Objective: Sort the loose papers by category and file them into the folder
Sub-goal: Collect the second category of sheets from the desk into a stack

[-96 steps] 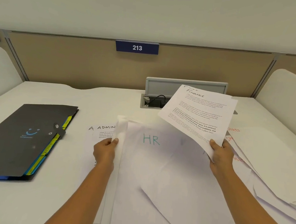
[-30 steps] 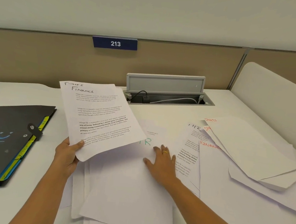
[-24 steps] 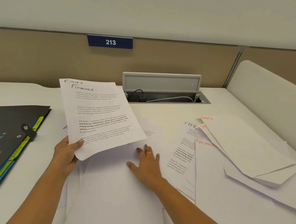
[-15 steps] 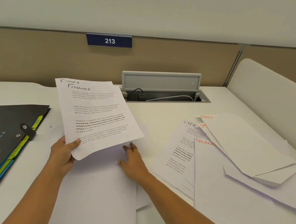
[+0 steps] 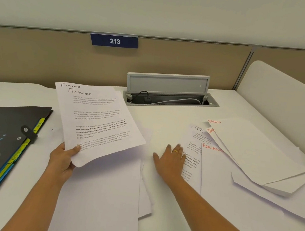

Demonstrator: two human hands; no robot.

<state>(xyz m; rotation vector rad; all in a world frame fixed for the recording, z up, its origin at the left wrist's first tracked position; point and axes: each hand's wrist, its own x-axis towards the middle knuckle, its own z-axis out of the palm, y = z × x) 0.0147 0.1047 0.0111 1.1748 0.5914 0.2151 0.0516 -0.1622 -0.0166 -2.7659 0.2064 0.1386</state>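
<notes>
My left hand [image 5: 62, 159] grips the bottom corner of a few sheets headed FINANCE [image 5: 98, 121], raised above the desk. Under them lies a stack of white papers [image 5: 102, 194] in front of me. My right hand [image 5: 171, 160] lies flat, fingers spread, on the desk, its fingertips touching the left edge of a printed sheet headed HR [image 5: 193, 149]. To its right a sheet marked FINANCE in red [image 5: 222, 179] lies under sheets marked SPORTS [image 5: 253, 152]. The black expanding folder [image 5: 0, 140], shut with a strap, lies at the left with coloured tabs showing.
A grey cable hatch [image 5: 167, 90] stands open at the back of the white desk [image 5: 166, 118], with a cable inside. A beige partition with a blue 213 plate [image 5: 114, 40] runs behind. A white side divider [image 5: 284, 103] rises at the right.
My right hand slid the middle stack toward me and left, then moved right to the edge of the HR sheet. My left hand took over the FINANCE sheets from my right hand.
</notes>
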